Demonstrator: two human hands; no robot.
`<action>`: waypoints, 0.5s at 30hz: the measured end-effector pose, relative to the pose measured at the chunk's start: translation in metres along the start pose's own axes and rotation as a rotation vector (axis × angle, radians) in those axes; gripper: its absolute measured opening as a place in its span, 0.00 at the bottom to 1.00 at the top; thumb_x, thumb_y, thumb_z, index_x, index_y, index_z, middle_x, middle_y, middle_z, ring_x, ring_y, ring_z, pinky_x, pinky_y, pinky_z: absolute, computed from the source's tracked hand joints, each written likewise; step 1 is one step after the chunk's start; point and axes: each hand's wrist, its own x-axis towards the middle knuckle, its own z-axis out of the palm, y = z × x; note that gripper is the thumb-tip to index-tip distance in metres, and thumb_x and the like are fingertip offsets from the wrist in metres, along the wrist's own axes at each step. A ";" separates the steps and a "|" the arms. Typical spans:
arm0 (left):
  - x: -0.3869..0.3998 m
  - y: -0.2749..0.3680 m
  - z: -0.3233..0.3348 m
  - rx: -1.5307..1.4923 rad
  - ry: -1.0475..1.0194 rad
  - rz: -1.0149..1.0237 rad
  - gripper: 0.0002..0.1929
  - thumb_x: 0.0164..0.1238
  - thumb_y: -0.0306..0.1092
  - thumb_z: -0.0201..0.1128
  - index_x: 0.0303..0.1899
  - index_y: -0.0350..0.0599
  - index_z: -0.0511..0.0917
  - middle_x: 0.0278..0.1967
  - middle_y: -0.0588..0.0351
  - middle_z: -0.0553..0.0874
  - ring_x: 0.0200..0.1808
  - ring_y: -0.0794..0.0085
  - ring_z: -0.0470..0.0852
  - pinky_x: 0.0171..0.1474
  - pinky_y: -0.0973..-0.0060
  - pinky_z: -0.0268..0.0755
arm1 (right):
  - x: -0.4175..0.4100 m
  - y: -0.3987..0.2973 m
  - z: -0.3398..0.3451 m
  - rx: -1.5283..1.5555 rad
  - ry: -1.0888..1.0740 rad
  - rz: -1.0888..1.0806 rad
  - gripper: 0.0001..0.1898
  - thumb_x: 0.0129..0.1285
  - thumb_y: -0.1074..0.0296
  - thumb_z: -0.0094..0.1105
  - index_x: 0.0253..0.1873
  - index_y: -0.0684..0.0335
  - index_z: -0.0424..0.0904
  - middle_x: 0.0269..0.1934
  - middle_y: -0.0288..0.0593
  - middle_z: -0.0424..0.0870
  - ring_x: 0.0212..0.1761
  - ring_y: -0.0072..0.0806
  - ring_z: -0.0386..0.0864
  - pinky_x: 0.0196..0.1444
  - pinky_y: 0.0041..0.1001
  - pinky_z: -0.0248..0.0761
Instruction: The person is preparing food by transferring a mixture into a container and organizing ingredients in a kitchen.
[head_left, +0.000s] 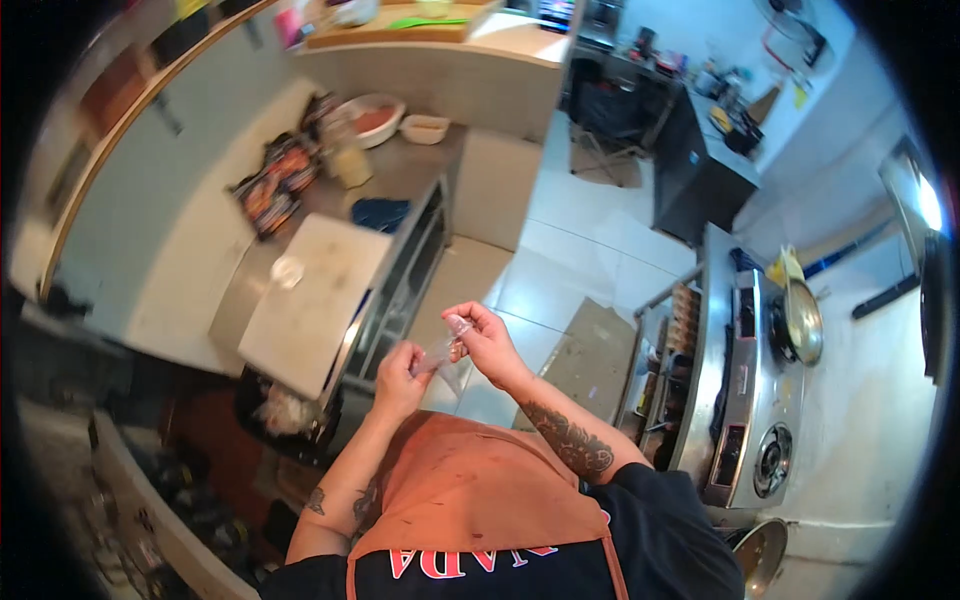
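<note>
In the middle of the head view, a small clear plastic bag (442, 357) is stretched between my two hands. My left hand (400, 375) pinches its one end, the fingers curled in. At the other end my right hand (482, 339) grips the gathered plastic, slightly higher in the picture. Whether the bag holds anything cannot be told. To the left lies a large white cutting board (315, 300) with a small round white lid or dish (286, 271) on it. Both hands are in the air beside the board, over the floor.
Behind the board are dark printed packages (277, 184), a folded blue cloth (381, 214), a white bowl with reddish contents (375, 118) and a smaller tub (425, 129). A gas stove (757, 390) with a pan (806, 322) stands right. A black-lined bin (251, 420) sits below the board.
</note>
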 end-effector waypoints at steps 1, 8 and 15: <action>0.022 0.012 0.029 -0.009 -0.141 -0.096 0.14 0.57 0.36 0.71 0.32 0.39 0.74 0.28 0.50 0.80 0.27 0.58 0.77 0.30 0.67 0.70 | 0.006 -0.008 -0.030 0.006 0.049 -0.019 0.10 0.72 0.66 0.53 0.51 0.65 0.74 0.33 0.35 0.77 0.29 0.16 0.76 0.29 0.20 0.73; 0.147 0.041 0.224 -0.400 -0.456 -0.162 0.19 0.60 0.35 0.70 0.48 0.44 0.70 0.24 0.55 0.82 0.25 0.69 0.76 0.29 0.70 0.69 | 0.034 -0.059 -0.216 0.098 0.361 -0.077 0.14 0.70 0.70 0.55 0.57 0.64 0.70 0.40 0.36 0.77 0.40 0.19 0.77 0.41 0.22 0.73; 0.325 0.127 0.413 -0.493 -1.008 0.120 0.12 0.64 0.37 0.63 0.46 0.44 0.77 0.29 0.46 0.84 0.34 0.60 0.86 0.36 0.66 0.75 | 0.054 -0.097 -0.404 -0.331 0.545 -0.057 0.42 0.58 0.72 0.64 0.74 0.65 0.48 0.60 0.45 0.71 0.62 0.32 0.70 0.66 0.32 0.62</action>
